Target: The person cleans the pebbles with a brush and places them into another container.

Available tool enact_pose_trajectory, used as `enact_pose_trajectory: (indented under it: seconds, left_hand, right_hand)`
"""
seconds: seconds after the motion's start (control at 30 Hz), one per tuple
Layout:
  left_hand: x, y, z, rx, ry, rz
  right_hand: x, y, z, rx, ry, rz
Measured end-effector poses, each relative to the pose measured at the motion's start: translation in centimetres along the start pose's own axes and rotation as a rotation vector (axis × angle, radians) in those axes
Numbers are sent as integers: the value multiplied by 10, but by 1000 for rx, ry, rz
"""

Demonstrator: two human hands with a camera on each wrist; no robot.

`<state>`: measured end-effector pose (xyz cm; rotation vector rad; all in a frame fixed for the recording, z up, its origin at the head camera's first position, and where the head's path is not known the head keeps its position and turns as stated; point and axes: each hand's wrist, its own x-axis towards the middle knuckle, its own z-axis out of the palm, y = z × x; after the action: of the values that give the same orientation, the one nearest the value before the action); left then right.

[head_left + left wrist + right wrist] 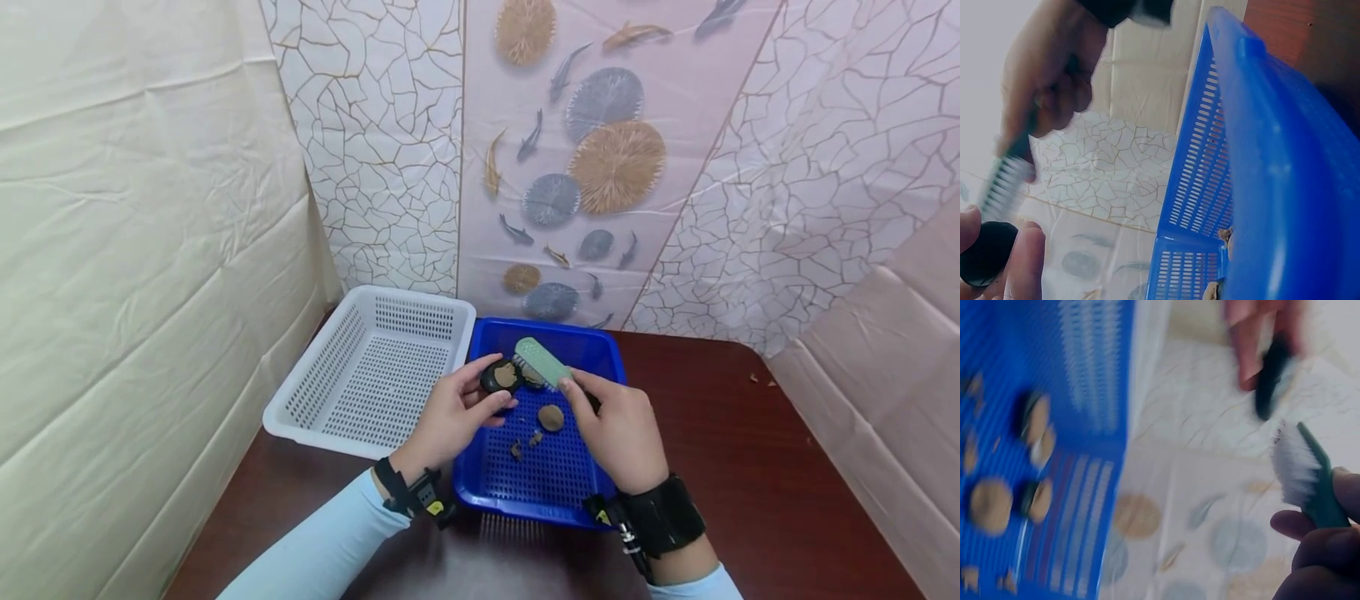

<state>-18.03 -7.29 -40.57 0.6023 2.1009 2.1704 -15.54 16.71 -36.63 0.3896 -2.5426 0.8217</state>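
My left hand (446, 417) pinches a dark, smooth, rounded stone-like piece (491, 379) with a tan mud-like patch on its upper face. In my right hand (622, 433) is a green scrub brush (546, 365), gripped by its handle. Its white bristles (1294, 462) face the dark piece, and the brush head is close beside it. Both hands are above the blue basket (517, 508). Inside that basket lie a round tan lump (551, 417), smaller tan crumbs (516, 450), and dark pieces with tan patches (1036, 500).
A white perforated basket (322, 437) stands left of the blue one, their sides close together. Both are on a dark brown table (720, 450). A few small crumbs (754, 378) lie near its right edge. Patterned cloth hangs behind, with pale cloth at the sides.
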Motion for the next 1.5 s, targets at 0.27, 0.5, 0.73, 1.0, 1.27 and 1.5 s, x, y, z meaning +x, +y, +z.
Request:
enact_pose_trajectory:
  seconds: [0.27, 0.5, 0.73, 1.0, 1.27, 1.5]
  left_hand:
    - [4, -1, 1, 63, 23, -6]
    - [4, -3, 2, 95, 29, 1]
    - [2, -8, 3, 133, 31, -6]
    - [5, -9, 3, 38, 10, 0]
    - [5, -6, 5, -26, -16, -24]
    - [2, -7, 8, -43, -26, -57]
  right_hand:
    - [0, 6, 7, -43, -39, 27]
    - [-5, 5, 12, 71, -42, -6]
    - [-3, 12, 13, -24, -12, 44]
    - [0, 10, 12, -5, -42, 35]
    - [-3, 11, 10, 58, -25, 15]
    - [-6, 16, 4, 14, 6, 42]
